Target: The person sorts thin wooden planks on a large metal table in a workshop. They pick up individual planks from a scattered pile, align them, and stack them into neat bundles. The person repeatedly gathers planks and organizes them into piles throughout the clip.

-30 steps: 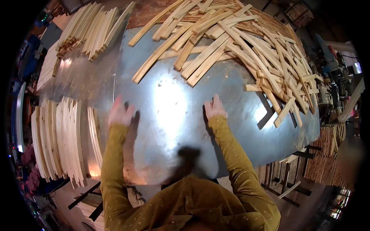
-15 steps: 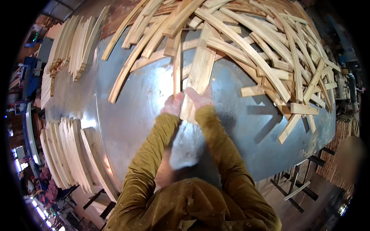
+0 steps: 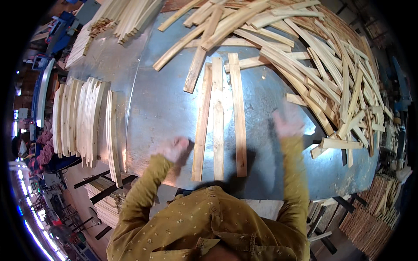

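Observation:
Three wooden strips lie lengthwise on the metal tabletop in front of me: a left strip (image 3: 202, 124), a middle strip (image 3: 218, 119) and a right strip (image 3: 237, 115). The left and middle ones nearly touch at their far ends, while a wider gap sets off the right one. My left hand (image 3: 175, 149) is just left of the left strip, holding nothing, its fingers loosely bent and apart. Farther off to the right, my right hand (image 3: 288, 119) is empty and blurred, with thumb and fingers apart, close to the edge of a heap of strips (image 3: 331, 85).
The metal table (image 3: 152, 108) carries loose strips at its far side. To the left stand a sorted row of strips (image 3: 80, 122) and a single curved strip (image 3: 112, 135). Farther back is another sorted bundle (image 3: 135, 19). A stacked wood pile (image 3: 370, 222) sits beyond the right edge.
Both hands have let go of the strips they held together and moved apart, left and right. The strips now lie separately on the table. The view has shifted.

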The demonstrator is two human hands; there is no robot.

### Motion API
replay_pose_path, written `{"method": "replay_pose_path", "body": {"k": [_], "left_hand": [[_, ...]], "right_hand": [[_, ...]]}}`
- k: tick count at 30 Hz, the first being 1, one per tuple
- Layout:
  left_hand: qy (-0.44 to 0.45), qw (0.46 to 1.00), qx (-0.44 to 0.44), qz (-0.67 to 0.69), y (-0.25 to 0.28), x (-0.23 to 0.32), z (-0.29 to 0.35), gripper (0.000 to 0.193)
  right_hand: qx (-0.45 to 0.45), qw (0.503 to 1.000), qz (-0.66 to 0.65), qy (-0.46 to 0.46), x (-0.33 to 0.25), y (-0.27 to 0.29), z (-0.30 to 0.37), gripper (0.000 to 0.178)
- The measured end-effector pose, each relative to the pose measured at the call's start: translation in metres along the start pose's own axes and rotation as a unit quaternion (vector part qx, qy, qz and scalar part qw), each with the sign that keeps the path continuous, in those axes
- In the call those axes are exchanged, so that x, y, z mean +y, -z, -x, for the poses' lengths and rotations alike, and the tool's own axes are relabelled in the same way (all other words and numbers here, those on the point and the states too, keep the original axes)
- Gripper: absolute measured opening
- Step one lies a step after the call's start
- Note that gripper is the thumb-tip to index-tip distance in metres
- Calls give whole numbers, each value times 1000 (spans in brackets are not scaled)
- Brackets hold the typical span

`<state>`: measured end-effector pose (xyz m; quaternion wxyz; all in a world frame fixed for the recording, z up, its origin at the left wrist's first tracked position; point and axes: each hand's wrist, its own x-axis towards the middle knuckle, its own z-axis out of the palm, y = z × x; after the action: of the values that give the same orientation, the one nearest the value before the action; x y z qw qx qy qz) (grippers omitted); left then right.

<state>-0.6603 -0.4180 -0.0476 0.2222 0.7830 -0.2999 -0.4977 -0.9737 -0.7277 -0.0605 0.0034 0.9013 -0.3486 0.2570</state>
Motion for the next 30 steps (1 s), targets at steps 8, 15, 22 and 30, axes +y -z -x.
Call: {"method": "replay_pose_path", "body": {"k": [8, 15, 22, 30], "left_hand": [[-37, 934, 251, -251, 110, 144, -183, 71], [-5, 919, 293, -262, 253, 174, -345, 77], [-100, 942, 213, -241, 204, 261, -466, 81], [-83, 993, -46, -71, 152, 147, -278, 55]], "right_hand": [[-310, 884, 247, -249, 143, -8, -121, 88], [-490, 813, 252, -185, 42, 2, -100, 83], [-391, 888, 165, -177, -37, 12, -58, 89], [34, 975, -170, -142, -126, -126, -239, 73]]}}
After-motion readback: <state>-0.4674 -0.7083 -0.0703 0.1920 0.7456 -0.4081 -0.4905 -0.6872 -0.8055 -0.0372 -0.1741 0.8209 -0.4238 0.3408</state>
